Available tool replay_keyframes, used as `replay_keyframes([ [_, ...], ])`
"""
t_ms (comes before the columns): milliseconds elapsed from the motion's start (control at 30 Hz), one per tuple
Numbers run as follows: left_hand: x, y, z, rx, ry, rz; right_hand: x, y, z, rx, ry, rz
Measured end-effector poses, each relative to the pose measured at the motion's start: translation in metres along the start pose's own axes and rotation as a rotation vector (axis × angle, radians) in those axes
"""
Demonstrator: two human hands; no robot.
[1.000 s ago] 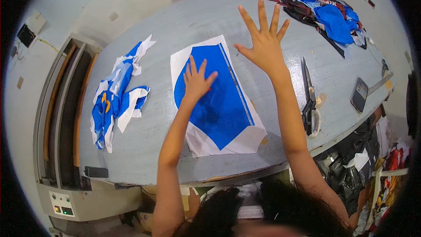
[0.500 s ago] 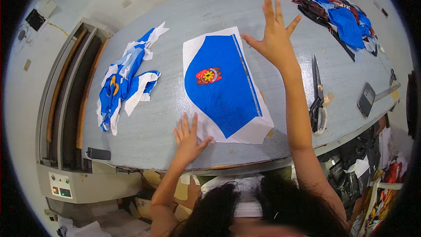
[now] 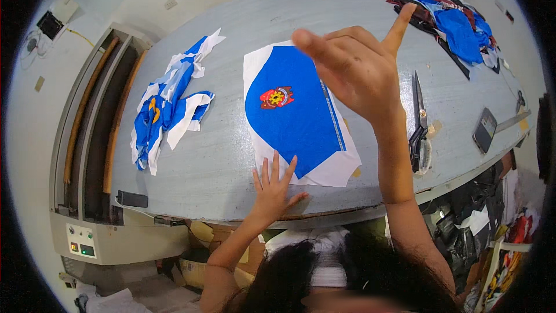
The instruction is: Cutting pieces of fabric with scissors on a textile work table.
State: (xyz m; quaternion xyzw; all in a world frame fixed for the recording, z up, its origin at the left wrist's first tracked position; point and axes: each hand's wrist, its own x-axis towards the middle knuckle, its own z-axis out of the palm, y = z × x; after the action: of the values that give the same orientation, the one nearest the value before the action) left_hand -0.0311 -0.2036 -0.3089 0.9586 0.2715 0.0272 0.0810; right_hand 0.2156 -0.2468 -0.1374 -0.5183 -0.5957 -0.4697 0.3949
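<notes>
A blue fabric panel point(image 3: 284, 133) with a white margin and a small red and yellow emblem point(image 3: 277, 98) lies flat on the grey table point(image 3: 229, 17). My left hand point(image 3: 274, 191) is spread at the panel's near edge, its fingertips over the white margin and the blue tip. It grips nothing. Raised above the panel's right side, my right hand point(image 3: 362, 75) is empty. Its thumb and little finger stick out, while the middle fingers bend or point away and are partly hidden. The hand covers the panel's upper right part.
Black-handled shears point(image 3: 418, 133) lie right of the panel, with a phone point(image 3: 485, 130) farther right. Blue and white fabric scraps point(image 3: 168, 107) lie left; a mixed cloth pile point(image 3: 460, 32) sits far right. A roller machine point(image 3: 87, 139) adjoins the table, near a small black box point(image 3: 132, 199).
My left hand has slid right along the panel's near edge. My right hand has come up off the panel's far right corner toward me, its fingers changing from spread to partly bent.
</notes>
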Motion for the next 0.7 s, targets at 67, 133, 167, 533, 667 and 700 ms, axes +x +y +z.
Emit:
replay_keyframes([
  [67, 0.001, 0.004, 0.0, -0.004, 0.024, 0.01, -0.001, -0.002, -0.002, 0.045, -0.013, -0.046],
  [133, 0.002, 0.007, 0.002, 0.02, -0.02, 0.01, -0.006, 0.0, -0.001, 0.075, 0.01, -0.04],
  [167, 0.0, 0.008, 0.002, 0.046, -0.06, 0.001, -0.007, -0.001, 0.001, 0.111, 0.037, -0.036],
  [533, -0.012, -0.019, 0.001, 0.092, 0.052, -0.087, -0.019, 0.022, -0.052, 0.139, -0.105, 0.562],
  [667, -0.041, -0.021, -0.038, 0.234, -0.154, -0.087, -0.096, 0.024, -0.071, 0.048, -0.376, 0.829],
  [700, -0.04, -0.022, -0.043, 0.207, -0.248, -0.07, -0.126, 0.023, -0.075, -0.018, -0.484, 0.799],
])
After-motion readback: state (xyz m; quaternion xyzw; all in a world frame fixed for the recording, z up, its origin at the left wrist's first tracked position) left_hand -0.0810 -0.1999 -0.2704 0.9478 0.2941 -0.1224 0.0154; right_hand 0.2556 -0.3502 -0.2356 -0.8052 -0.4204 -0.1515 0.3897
